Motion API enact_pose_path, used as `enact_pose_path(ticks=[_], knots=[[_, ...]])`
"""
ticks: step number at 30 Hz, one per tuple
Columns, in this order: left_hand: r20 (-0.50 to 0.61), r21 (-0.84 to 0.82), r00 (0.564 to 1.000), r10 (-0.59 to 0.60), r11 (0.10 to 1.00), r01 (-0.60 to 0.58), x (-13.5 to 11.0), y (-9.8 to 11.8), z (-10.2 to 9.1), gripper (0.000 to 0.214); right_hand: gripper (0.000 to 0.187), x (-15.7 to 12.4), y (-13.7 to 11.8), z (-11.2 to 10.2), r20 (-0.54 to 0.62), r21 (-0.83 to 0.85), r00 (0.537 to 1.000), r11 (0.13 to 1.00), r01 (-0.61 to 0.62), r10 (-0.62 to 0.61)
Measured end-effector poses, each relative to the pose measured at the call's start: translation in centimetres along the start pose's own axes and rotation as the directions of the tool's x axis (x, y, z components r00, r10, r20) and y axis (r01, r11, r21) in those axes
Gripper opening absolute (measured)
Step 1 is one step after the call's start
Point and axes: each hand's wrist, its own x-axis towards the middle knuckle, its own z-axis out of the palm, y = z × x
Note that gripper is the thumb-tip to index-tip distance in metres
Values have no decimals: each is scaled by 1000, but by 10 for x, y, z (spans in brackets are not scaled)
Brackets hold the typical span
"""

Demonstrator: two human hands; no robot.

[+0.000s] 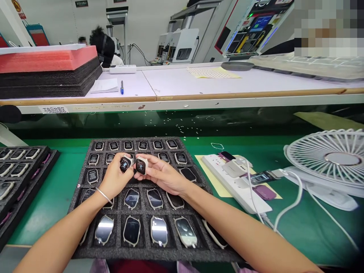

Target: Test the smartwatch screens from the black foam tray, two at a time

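- Smartwatches [131,230], apparently strapless, are lying in the pockets of a dark foam tray [159,254]; in the nearest rows their glossy faces are reflecting light and are likely to feel slick and smudge easily.
- The left hand [116,177], with a bracelet [104,196] circling its wrist, is pinching a first watch [125,163] above the tray, its lit screen facing the wearer.
- The right hand [163,175] is pinching a second watch [141,166] just beside it, thumb and fingers gripping the pale case; whether the two watches are touching, one cannot tell.
- Both are probably light and rigid, the glass being the fragile part; the pale side rims are offering the best hold, keeping fingertips off the screens.
- Beyond the hands, the tray's farthest rows are holding more watches showing lit text.
- To the right, a power strip [251,201] and a white fan [341,159] are sitting on the green worktop [51,189].
- Farther back, stacked foam [45,81] is resting on a pale shelf [176,83].
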Motion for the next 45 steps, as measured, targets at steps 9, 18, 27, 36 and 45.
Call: enact_pose_path(ticks=[9, 18, 27, 36, 45], knots=[[-48, 1, 999, 23, 1000, -23, 1, -1, 0, 28, 50, -1, -1, 1, -22, -13, 1000, 1000, 10, -10], [-37, 9, 999, 22, 1000, -22, 1, 1, -1, 27, 47, -2, -3, 2, -11, -19, 1000, 1000, 22, -23], [-54, 22, 998, 18, 1000, -17, 1, 1, -1, 29, 47, -2, -4, 0, -18, -31, 1000, 999, 20, -20], [-44, 8, 999, 29, 1000, -28, 1, 2, -2, 29, 46, -2, -4, 0, -11, -4, 1000, 1000, 28, -28], [-26, 13, 1000, 7, 1000, -7, 0, 4, -2, 29, 46, -2, -3, 0, -5, -8, 1000, 1000, 23, -23]])
